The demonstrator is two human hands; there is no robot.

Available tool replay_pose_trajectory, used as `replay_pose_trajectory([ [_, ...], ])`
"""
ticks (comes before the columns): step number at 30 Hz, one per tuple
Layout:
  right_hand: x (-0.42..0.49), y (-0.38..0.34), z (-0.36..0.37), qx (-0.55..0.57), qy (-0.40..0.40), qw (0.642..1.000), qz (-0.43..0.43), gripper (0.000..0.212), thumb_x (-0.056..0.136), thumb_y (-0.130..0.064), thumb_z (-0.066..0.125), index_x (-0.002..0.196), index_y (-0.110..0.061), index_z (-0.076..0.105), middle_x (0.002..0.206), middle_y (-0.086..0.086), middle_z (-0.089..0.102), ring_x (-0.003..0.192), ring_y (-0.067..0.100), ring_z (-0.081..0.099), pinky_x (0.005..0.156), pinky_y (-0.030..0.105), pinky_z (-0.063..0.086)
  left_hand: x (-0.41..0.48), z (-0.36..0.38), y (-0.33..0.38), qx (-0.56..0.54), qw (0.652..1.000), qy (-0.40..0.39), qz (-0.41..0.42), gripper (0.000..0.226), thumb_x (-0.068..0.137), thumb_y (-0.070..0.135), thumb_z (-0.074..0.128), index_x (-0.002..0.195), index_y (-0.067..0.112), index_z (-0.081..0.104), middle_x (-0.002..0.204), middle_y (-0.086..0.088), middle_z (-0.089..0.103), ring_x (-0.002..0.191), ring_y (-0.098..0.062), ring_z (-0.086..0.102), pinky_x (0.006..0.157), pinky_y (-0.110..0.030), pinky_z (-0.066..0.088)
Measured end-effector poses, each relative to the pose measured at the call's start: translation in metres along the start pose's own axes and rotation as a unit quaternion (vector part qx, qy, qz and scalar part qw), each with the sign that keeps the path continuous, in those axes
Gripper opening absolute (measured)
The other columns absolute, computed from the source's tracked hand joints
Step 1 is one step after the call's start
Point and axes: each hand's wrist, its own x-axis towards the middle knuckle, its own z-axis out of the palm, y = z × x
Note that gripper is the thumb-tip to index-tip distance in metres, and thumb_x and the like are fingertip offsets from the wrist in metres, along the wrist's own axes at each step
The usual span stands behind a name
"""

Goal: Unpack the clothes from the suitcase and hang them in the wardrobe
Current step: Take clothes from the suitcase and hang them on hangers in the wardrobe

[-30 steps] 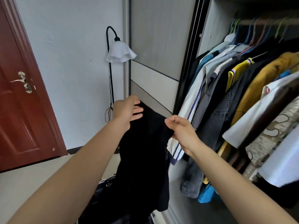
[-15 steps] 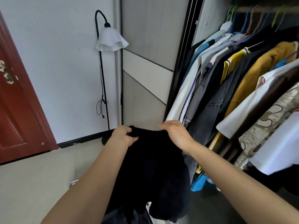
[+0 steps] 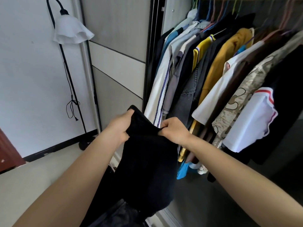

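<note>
Both hands, left hand (image 3: 118, 128) and right hand (image 3: 174, 130), are pinching a black garment (image 3: 147, 169); no hanger on it apparently, hanging in the full wardrobe (image 3: 229, 63) remaining.

Single head-worn, wide-angle view. It looks forward and down along both forearms, which enter from the bottom corners and converge near frame centre. The left hand (image 3: 120, 128) and right hand (image 3: 173, 130) sit close to the lens, with the black garment (image 3: 147, 161) held between them. The camera faces the open wardrobe (image 3: 173, 13) obliquely. Hanging clothes (image 3: 221, 63) fill the right half at close range, and the sliding door panel (image 3: 118, 63) stands at centre. The floor lamp (image 3: 72, 30) and wall (image 3: 24, 79) lie further off at left. The floor (image 3: 32, 177) shows lower left. Vertical lines lean and bow toward the edges.
</note>
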Motion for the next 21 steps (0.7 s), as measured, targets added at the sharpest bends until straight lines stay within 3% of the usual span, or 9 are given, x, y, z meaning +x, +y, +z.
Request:
replay_pose_trajectory([
  [2, 0.005, 0.009, -0.014, -0.146, 0.022, 0.989, -0.002, 0.014, 0.072, -0.002, 0.055, 0.062, -0.008, 0.047, 0.060, 0.004, 0.048, 0.058, 0.020, 0.048, 0.051, 0.027, 0.035, -0.011, 0.014, 0.011, 0.004, 0.999, -0.032, 0.012, 0.021, 0.094, 0.028, 0.062, 0.083, 0.010, 0.061, 0.083, -0.007, 0.065, 0.072, -0.021, 0.062, 0.064, -0.032, 0.055],
  [4, 0.005, 0.010, -0.044, -0.214, 0.013, 0.976, 0.032, 0.004, 0.073, -0.003, 0.053, 0.070, -0.006, 0.054, 0.064, 0.005, 0.054, 0.063, 0.025, 0.055, 0.051, 0.027, 0.038, -0.018, 0.028, 0.022, -0.002, 0.998, -0.063, 0.016, 0.017, 0.095, 0.022, 0.061, 0.083, 0.010, 0.063, 0.081, -0.007, 0.066, 0.071, -0.020, 0.063, 0.062, -0.031, 0.056],
  [9, -0.018, -0.006, -0.123, -0.152, 0.040, 0.985, 0.065, 0.015, 0.072, 0.005, 0.045, 0.076, -0.002, 0.057, 0.049, 0.008, 0.046, 0.040, 0.020, 0.047, 0.041, 0.021, 0.035, -0.022, 0.062, 0.044, -0.017, 0.987, -0.162, 0.007, 0.015, 0.093, 0.009, 0.056, 0.085, 0.007, 0.069, 0.080, -0.009, 0.067, 0.063, -0.020, 0.065, 0.051, -0.028, 0.057],
  [12, -0.037, -0.018, -0.154, -0.180, 0.048, 0.980, 0.072, 0.004, 0.077, -0.001, 0.060, 0.078, -0.002, 0.063, 0.041, 0.000, 0.049, 0.038, 0.016, 0.050, 0.045, 0.022, 0.042, -0.029, 0.096, 0.056, -0.029, 0.980, -0.199, -0.002, 0.018, 0.096, 0.008, 0.053, 0.087, 0.005, 0.068, 0.079, -0.010, 0.067, 0.065, -0.022, 0.064, 0.046, -0.029, 0.055],
  [14, -0.044, -0.025, -0.188, -0.202, 0.101, 0.972, 0.071, 0.011, 0.078, -0.011, 0.069, 0.073, -0.003, 0.063, 0.050, 0.004, 0.058, 0.048, 0.019, 0.055, 0.051, 0.027, 0.047, -0.034, 0.130, 0.064, -0.025, 0.973, -0.230, 0.003, 0.017, 0.097, 0.011, 0.053, 0.097, 0.006, 0.069, 0.093, -0.012, 0.066, 0.076, -0.022, 0.060, 0.059, -0.028, 0.056],
  [16, -0.052, -0.028, -0.231, -0.236, 0.208, 0.947, 0.066, 0.019, 0.079, -0.017, 0.070, 0.070, -0.002, 0.064, 0.061, 0.007, 0.062, 0.061, 0.022, 0.059, 0.060, 0.030, 0.048, -0.041, 0.164, 0.069, -0.020, 0.964, -0.265, 0.018, 0.023, 0.100, 0.016, 0.049, 0.115, 0.008, 0.065, 0.103, -0.011, 0.062, 0.082, -0.021, 0.057, 0.080, -0.032, 0.051],
  [19, -0.061, -0.029, -0.287, -0.278, 0.345, 0.893, 0.075, 0.023, 0.080, -0.021, 0.065, 0.063, -0.010, 0.055, 0.061, 0.004, 0.054, 0.069, 0.027, 0.056, 0.061, 0.030, 0.040, -0.040, 0.197, 0.070, -0.023, 0.959, -0.282, 0.021, 0.029, 0.100, 0.021, 0.049, 0.120, 0.009, 0.066, 0.113, -0.008, 0.063, 0.089, -0.021, 0.059, 0.080, -0.033, 0.047],
  [21, -0.072, -0.026, -0.320, -0.310, 0.408, 0.852, 0.112, 0.016, 0.083, -0.024, 0.061, 0.079, -0.009, 0.058, 0.075, 0.007, 0.056, 0.076, 0.032, 0.058, 0.063, 0.031, 0.039, -0.042, 0.216, 0.067, -0.021, 0.961, -0.274, 0.024, 0.027, 0.099, 0.022, 0.050, 0.116, 0.007, 0.064, 0.111, -0.009, 0.064, 0.094, -0.024, 0.060, 0.078, -0.034, 0.048],
])
